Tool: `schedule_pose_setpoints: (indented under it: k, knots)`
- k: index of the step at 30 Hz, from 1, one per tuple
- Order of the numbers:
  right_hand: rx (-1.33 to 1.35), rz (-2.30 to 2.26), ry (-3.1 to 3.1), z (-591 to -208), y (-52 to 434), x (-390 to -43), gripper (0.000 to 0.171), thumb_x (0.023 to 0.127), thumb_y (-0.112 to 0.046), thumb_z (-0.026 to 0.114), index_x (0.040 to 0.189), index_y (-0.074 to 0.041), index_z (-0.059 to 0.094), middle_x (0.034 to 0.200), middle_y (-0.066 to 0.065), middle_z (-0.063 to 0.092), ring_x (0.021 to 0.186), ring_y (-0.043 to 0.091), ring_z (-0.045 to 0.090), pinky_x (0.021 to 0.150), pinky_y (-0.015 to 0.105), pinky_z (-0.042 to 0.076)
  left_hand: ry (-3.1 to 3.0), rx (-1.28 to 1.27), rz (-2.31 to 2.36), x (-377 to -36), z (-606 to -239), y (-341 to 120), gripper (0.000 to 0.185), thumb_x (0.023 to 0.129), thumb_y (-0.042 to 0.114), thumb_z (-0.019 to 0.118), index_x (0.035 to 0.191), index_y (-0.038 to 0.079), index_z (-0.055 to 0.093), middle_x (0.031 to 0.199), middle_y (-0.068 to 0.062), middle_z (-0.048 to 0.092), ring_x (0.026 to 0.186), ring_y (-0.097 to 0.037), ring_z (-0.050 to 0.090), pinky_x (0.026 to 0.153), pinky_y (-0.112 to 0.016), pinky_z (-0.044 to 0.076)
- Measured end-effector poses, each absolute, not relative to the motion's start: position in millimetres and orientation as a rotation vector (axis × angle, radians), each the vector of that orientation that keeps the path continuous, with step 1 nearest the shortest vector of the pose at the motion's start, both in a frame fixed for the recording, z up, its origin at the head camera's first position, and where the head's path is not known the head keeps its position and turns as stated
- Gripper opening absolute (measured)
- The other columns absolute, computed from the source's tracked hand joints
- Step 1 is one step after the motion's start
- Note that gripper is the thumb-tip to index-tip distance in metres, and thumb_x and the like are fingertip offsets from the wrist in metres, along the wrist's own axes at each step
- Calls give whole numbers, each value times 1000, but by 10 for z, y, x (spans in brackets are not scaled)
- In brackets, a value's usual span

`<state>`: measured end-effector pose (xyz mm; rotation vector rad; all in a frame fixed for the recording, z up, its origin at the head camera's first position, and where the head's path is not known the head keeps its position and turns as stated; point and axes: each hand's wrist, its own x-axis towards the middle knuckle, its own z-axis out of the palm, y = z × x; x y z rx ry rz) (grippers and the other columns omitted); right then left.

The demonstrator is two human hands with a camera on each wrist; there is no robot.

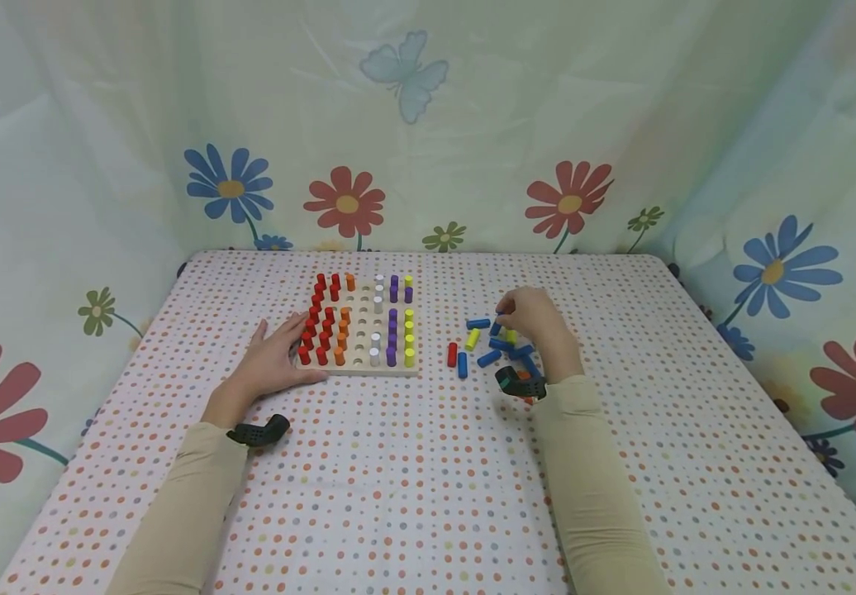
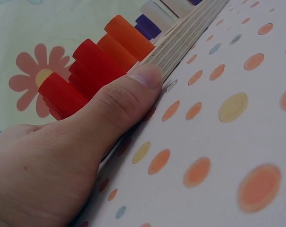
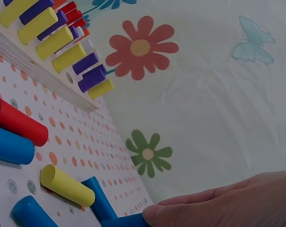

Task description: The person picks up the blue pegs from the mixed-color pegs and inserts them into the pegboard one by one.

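Note:
A wooden peg board (image 1: 357,368) stands at the table's middle, holding rows of red, orange, white, purple and yellow pegs. My left hand (image 1: 279,351) lies flat beside its front left corner, with the thumb (image 2: 133,90) pressed against the board's edge (image 2: 190,42). To the right of the board lie loose pegs: a red one (image 1: 452,354), a yellow one (image 1: 473,339) and several blue ones (image 1: 489,358). My right hand (image 1: 504,318) is curled over this pile and pinches a blue peg (image 3: 128,220) at its far end. The red peg (image 3: 17,122) and the yellow peg (image 3: 67,185) lie close by.
The table wears a dotted cloth (image 1: 413,479), and flowered curtains close it in on the left, back and right. Black wrist mounts (image 1: 259,432) sit on both beige sleeves. Some holes in the board's middle rows hold no peg.

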<state>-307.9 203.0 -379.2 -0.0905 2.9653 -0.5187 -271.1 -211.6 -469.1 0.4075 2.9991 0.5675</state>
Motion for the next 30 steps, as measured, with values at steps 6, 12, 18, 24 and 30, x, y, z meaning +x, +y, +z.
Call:
schedule_pose_setpoints:
  k: [6,12,18,24,30]
  knots:
    - [-131,-522,3013,-3783,1894,-3041,21,91,-15,64,108,-3,67,103,14,65,89,25,59,80,36,52,3005,399,568,-2706,-4670,-2115,121,64,83,59,151,7,24,160,-8,17,147,-30,15,117,-59,-8]
    - [-170,-560,3053,-3765,1807,-3012,21,91,-14,64,109,-4,66,103,13,66,92,25,61,82,37,53,2991,392,573,-2704,-4662,-2113,123,63,85,58,151,7,23,160,-9,16,147,-30,14,117,-58,-8]
    - [-232,-651,3135,-3726,1705,-3007,23,92,-18,63,112,-6,67,103,10,68,94,24,62,84,36,54,2979,385,580,-2700,-4654,-2107,125,61,87,55,151,5,24,160,-8,15,148,-30,13,117,-58,-10]
    - [-306,-802,3234,-3657,1536,-2919,23,90,-18,66,110,-7,68,104,10,69,95,24,65,84,36,56,2985,386,586,-2699,-4656,-2107,125,61,87,56,151,5,24,160,-8,15,148,-30,13,117,-58,-9]
    - [-477,-917,3267,-3635,1267,-2796,21,88,-14,67,108,-7,70,106,8,65,94,20,67,83,30,58,2982,394,592,-2699,-4685,-2124,125,61,86,56,151,6,24,160,-8,15,148,-29,14,117,-57,-8]
